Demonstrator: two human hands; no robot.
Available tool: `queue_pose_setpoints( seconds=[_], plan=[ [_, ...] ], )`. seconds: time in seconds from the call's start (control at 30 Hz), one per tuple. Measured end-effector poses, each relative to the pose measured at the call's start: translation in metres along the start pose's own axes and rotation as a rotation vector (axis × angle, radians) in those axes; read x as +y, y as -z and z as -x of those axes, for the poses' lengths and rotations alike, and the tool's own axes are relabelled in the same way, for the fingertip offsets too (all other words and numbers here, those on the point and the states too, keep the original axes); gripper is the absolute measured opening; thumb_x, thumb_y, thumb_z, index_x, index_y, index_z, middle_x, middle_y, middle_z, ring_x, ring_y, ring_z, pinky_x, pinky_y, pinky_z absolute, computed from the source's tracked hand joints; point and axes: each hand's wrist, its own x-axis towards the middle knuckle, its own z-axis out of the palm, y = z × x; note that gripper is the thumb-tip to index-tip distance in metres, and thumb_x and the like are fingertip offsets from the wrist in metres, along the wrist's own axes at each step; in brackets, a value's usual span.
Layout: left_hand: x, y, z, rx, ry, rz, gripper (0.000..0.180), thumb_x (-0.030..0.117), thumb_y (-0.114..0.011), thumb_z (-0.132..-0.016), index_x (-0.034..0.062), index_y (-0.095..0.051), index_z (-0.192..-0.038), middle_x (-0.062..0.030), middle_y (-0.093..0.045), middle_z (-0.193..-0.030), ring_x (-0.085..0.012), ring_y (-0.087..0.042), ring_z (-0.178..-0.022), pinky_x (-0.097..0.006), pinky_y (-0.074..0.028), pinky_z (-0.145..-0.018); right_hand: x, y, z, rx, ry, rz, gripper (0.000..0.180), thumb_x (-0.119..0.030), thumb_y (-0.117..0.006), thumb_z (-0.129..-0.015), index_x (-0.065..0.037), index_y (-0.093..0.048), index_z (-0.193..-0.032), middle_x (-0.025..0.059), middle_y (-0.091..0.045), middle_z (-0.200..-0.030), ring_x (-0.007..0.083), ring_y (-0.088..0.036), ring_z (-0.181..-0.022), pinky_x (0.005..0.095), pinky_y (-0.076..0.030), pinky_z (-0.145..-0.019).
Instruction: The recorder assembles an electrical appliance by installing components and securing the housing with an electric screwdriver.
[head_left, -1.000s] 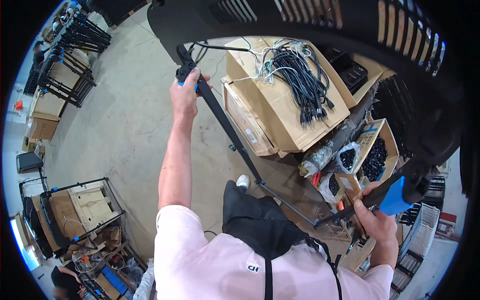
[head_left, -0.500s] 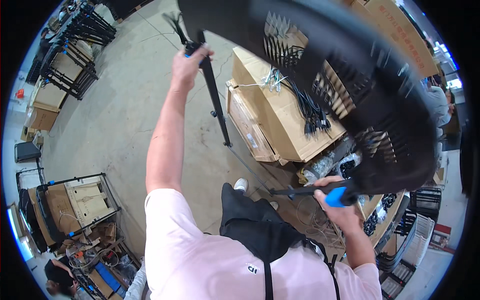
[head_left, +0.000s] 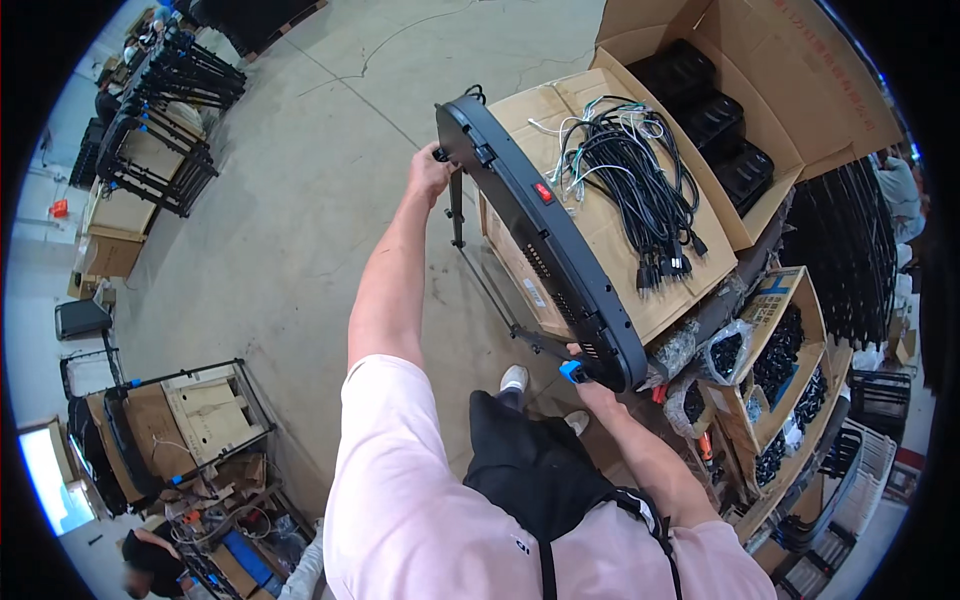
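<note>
A long, curved black housing [head_left: 575, 255] with vent slots and a red rocker switch [head_left: 543, 193] stands on edge in front of me. Dark tubular frame legs [head_left: 482, 280] extend below it. At its far end, my left hand [head_left: 432, 172] is closed round the frame, fingers partly hidden behind the housing. Near the close end, my right hand [head_left: 598, 395] grips the frame beside a blue plastic piece [head_left: 573, 371]. The housing hides part of that grip.
Just right, a cardboard box [head_left: 715, 270] carries a bundle of black cables [head_left: 640, 190]. Behind it, an open carton [head_left: 780, 200] holds black plastic parts. Bins of small black parts [head_left: 775, 360] stand at the right. Stacked black frames [head_left: 165, 120] are far left; another person [head_left: 150, 560] is lower left.
The raised housing has come down and turned, so its edge with the red switch now faces up. Both hands keep hold; my left hand is lower and further right, my right hand further left.
</note>
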Motion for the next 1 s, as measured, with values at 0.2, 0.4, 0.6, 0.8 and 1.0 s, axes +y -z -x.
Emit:
queue_pose_setpoints(
  seconds=[0.2,0.4,0.6,0.8,1.0],
  plan=[
    [-0.032,-0.03,-0.033,-0.02,0.024,0.003,0.031,0.004,-0.083,-0.087,0.0056,-0.075,-0.117,-0.0022,-0.075,-0.095,-0.0111,-0.065,-0.086,-0.029,-0.055,-0.077,0.033,-0.017,0.001,0.055,0.032,0.033,0.024,-0.012,-0.078,-0.09,-0.007,-0.073,-0.113,0.011,-0.075,-0.114,0.0266,-0.072,-0.105,0.042,-0.057,-0.093],
    [-0.045,-0.056,-0.022,0.204,0.067,-0.171,0.055,0.026,-0.079,-0.089,0.0038,-0.06,-0.136,-0.0178,-0.072,-0.119,-0.0262,-0.069,-0.107,-0.041,-0.053,-0.094,0.0,0.015,-0.013,-0.091,-0.366,0.217,0.031,-0.035,-0.071,-0.09,-0.004,-0.076,-0.094,0.02,-0.076,-0.092,0.0429,-0.072,-0.092,0.0523,-0.057,-0.085],
    [-0.046,-0.09,0.083,0.102,0.234,0.579,0.039,0.044,-0.056,-0.108,0.0071,-0.059,-0.12,-0.0002,-0.06,-0.09,-0.0141,-0.058,-0.081,-0.035,-0.049,-0.075,0.01,0.008,0.014,-0.156,-0.386,0.138,0.037,-0.037,-0.068,-0.09,-0.004,-0.076,-0.107,0.0196,-0.077,-0.102,0.0402,-0.072,-0.102,0.0507,-0.057,-0.091],
    [-0.078,-0.181,0.243,-0.19,0.478,0.664,0.062,0.043,-0.054,-0.111,0.0069,-0.038,-0.159,-0.0126,-0.05,-0.157,-0.0281,-0.054,-0.136,-0.046,-0.05,-0.106,0.034,0.026,0.068,-0.178,-0.544,-0.025,0.044,-0.035,-0.069,-0.089,-0.002,-0.074,-0.118,0.0144,-0.078,-0.111,0.0344,-0.074,-0.107,0.044,-0.057,-0.096],
    [-0.252,-0.058,0.29,-1.351,0.036,-0.867,0.028,0.029,-0.06,-0.106,0.007,-0.064,-0.123,-0.0084,-0.073,-0.106,-0.0243,-0.07,-0.095,-0.045,-0.056,-0.081,0.054,0.042,0.1,-0.246,-0.654,0.021,0.037,-0.032,-0.065,-0.088,-0.015,-0.076,-0.118,0.0159,-0.076,-0.114,0.0364,-0.071,-0.111,0.0495,-0.056,-0.095]
  ],
)
